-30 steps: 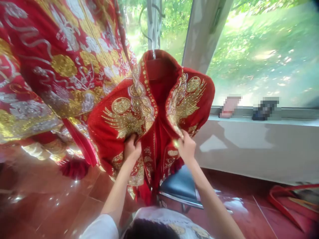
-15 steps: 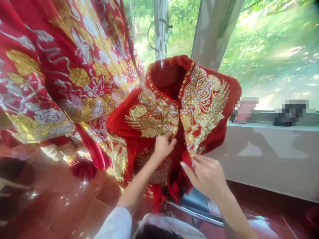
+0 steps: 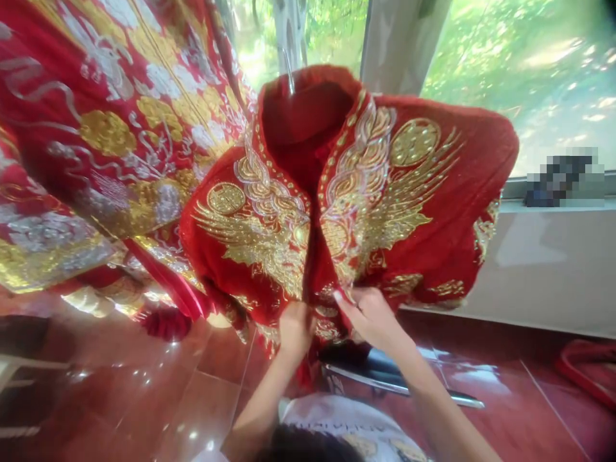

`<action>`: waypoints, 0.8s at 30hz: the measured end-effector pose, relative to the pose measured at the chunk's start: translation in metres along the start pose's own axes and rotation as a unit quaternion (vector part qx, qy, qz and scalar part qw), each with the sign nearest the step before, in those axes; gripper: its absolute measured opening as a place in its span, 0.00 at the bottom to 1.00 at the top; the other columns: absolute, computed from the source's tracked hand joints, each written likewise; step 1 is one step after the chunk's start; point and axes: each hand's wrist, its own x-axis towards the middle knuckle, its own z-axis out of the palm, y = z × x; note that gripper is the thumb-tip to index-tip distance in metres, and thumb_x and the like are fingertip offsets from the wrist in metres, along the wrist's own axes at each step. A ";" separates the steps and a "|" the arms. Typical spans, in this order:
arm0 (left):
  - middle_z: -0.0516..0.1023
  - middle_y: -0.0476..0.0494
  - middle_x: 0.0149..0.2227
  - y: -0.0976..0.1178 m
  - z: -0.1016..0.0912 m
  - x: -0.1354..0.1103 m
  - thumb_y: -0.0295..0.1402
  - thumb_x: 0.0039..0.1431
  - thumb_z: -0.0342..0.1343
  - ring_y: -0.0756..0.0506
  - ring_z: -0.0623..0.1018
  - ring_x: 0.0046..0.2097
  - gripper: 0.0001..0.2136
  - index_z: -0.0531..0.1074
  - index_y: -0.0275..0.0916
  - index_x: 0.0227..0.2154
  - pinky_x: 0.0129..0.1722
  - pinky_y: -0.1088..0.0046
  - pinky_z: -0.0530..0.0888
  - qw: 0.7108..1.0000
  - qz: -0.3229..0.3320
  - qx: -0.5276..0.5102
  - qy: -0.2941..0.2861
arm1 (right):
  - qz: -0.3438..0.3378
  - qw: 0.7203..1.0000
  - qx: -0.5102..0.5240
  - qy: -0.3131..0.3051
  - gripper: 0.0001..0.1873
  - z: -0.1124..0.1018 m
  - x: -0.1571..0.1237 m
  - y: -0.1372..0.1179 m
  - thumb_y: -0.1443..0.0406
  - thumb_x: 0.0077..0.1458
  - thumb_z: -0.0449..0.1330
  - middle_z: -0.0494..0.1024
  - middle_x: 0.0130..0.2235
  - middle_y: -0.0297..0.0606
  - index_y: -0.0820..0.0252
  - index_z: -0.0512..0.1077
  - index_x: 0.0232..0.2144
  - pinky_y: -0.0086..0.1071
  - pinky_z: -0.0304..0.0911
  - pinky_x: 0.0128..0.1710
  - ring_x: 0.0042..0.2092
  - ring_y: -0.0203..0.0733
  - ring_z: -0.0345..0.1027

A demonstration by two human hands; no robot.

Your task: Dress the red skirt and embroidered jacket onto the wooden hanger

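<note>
A red jacket (image 3: 447,167) with gold and silver embroidery hangs in front of me, its front parted down the middle. The metal hook of a hanger (image 3: 289,72) rises from inside its collar. At the lower front, my left hand (image 3: 295,327) is closed on the edge of the left-hand panel; its fingertips are partly hidden. My right hand (image 3: 373,314) pinches the opposite front edge between thumb and fingers, a little higher up. Both hands are close together below the embroidered wings.
A larger red garment (image 3: 108,135) with gold and silver embroidery hangs at the left, close to the jacket. Behind stand a window (image 3: 505,83) and a sill bearing a blurred-out dark object (image 3: 561,179). A dark seat with a metal edge (image 3: 385,378) stands below, on reddish floor tiles (image 3: 192,385).
The jacket has come nearer, its shoulders spread wider. My left hand has moved down along the front edge, and my right hand has shifted slightly left and up, still pinching its edge.
</note>
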 end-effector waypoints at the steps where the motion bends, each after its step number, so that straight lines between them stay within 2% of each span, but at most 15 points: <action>1: 0.71 0.44 0.24 0.004 0.004 -0.001 0.28 0.50 0.56 0.46 0.69 0.29 0.05 0.68 0.38 0.21 0.33 0.71 0.66 0.999 0.001 -0.028 -0.034 | -0.028 0.998 0.047 -0.014 0.24 0.002 0.002 -0.003 0.61 0.62 0.44 0.64 0.17 0.34 0.62 0.59 0.16 0.25 0.49 0.24 0.20 0.30 0.54; 2: 0.72 0.45 0.25 0.008 0.008 0.000 0.29 0.47 0.58 0.46 0.70 0.30 0.04 0.69 0.38 0.22 0.33 0.71 0.66 0.996 -0.004 -0.058 -0.063 | -0.043 0.996 0.081 -0.018 0.23 0.005 0.006 -0.004 0.61 0.62 0.45 0.63 0.16 0.34 0.62 0.58 0.16 0.24 0.49 0.24 0.20 0.29 0.54; 4: 0.73 0.44 0.27 0.010 0.017 0.004 0.32 0.47 0.59 0.46 0.71 0.32 0.04 0.70 0.38 0.24 0.34 0.72 0.67 0.988 -0.034 -0.113 -0.101 | -0.030 0.994 0.108 0.001 0.20 0.016 0.019 0.003 0.60 0.60 0.47 0.63 0.17 0.33 0.62 0.59 0.17 0.24 0.51 0.24 0.21 0.30 0.55; 6: 0.73 0.45 0.28 0.000 0.024 0.006 0.34 0.51 0.56 0.48 0.70 0.31 0.05 0.70 0.38 0.26 0.33 0.73 0.67 0.975 -0.085 -0.165 -0.125 | 0.012 0.995 0.099 0.032 0.16 0.026 0.030 0.017 0.60 0.58 0.50 0.67 0.21 0.35 0.62 0.63 0.20 0.25 0.53 0.27 0.24 0.32 0.58; 8: 0.71 0.47 0.26 -0.018 0.026 0.001 0.37 0.55 0.53 0.50 0.69 0.28 0.08 0.69 0.37 0.25 0.30 0.75 0.65 0.952 -0.147 -0.220 -0.153 | 0.048 0.993 0.089 0.054 0.13 0.032 0.031 0.032 0.60 0.57 0.52 0.71 0.26 0.37 0.63 0.67 0.25 0.26 0.57 0.31 0.28 0.34 0.62; 11: 0.71 0.48 0.23 -0.050 0.023 -0.023 0.42 0.52 0.57 0.51 0.69 0.25 0.13 0.69 0.36 0.23 0.28 0.76 0.66 0.896 -0.257 -0.303 -0.201 | 0.101 0.981 0.163 0.036 0.11 0.037 0.011 0.043 0.59 0.55 0.56 0.75 0.33 0.38 0.62 0.72 0.32 0.28 0.62 0.39 0.35 0.37 0.68; 13: 0.73 0.45 0.23 -0.068 0.018 -0.047 0.44 0.47 0.61 0.50 0.71 0.25 0.15 0.71 0.35 0.23 0.27 0.75 0.67 0.847 -0.339 -0.350 -0.214 | 0.177 0.946 0.270 0.026 0.11 0.043 -0.013 0.046 0.59 0.51 0.61 0.77 0.37 0.38 0.60 0.74 0.34 0.31 0.64 0.45 0.40 0.39 0.70; 15: 0.75 0.43 0.25 -0.081 0.011 -0.070 0.45 0.42 0.65 0.49 0.73 0.25 0.17 0.72 0.35 0.25 0.26 0.74 0.69 0.797 -0.416 -0.391 -0.194 | 0.268 0.901 0.337 0.055 0.14 0.052 -0.042 0.052 0.57 0.46 0.65 0.78 0.36 0.39 0.60 0.75 0.33 0.33 0.65 0.45 0.40 0.41 0.72; 18: 0.77 0.41 0.31 -0.092 0.000 -0.098 0.45 0.41 0.66 0.45 0.78 0.32 0.19 0.71 0.36 0.31 0.32 0.69 0.73 0.735 -0.498 -0.447 -0.106 | 0.381 0.846 0.326 0.183 0.21 0.067 -0.086 0.074 0.52 0.45 0.63 0.75 0.31 0.38 0.62 0.70 0.34 0.34 0.67 0.37 0.32 0.39 0.70; 21: 0.77 0.43 0.36 -0.098 -0.009 -0.109 0.42 0.46 0.65 0.45 0.78 0.40 0.16 0.69 0.38 0.33 0.42 0.67 0.74 0.691 -0.530 -0.491 -0.005 | 0.461 0.776 0.301 0.308 0.31 0.069 -0.117 0.104 0.51 0.41 0.64 0.74 0.40 0.37 0.57 0.62 0.45 0.31 0.67 0.37 0.37 0.36 0.70; 22: 0.77 0.44 0.37 -0.099 -0.011 -0.109 0.41 0.47 0.64 0.45 0.78 0.41 0.15 0.69 0.38 0.34 0.44 0.67 0.74 0.679 -0.533 -0.504 0.019 | 0.479 0.757 0.306 0.321 0.34 0.067 -0.123 0.113 0.52 0.40 0.65 0.73 0.43 0.37 0.55 0.60 0.47 0.31 0.67 0.38 0.39 0.36 0.70; 24: 0.77 0.44 0.38 -0.100 -0.013 -0.103 0.40 0.50 0.63 0.46 0.78 0.43 0.14 0.70 0.38 0.35 0.48 0.66 0.73 0.653 -0.535 -0.534 0.046 | 0.505 0.733 0.340 0.305 0.35 0.059 -0.126 0.127 0.52 0.37 0.67 0.73 0.44 0.37 0.53 0.60 0.47 0.32 0.69 0.38 0.41 0.38 0.71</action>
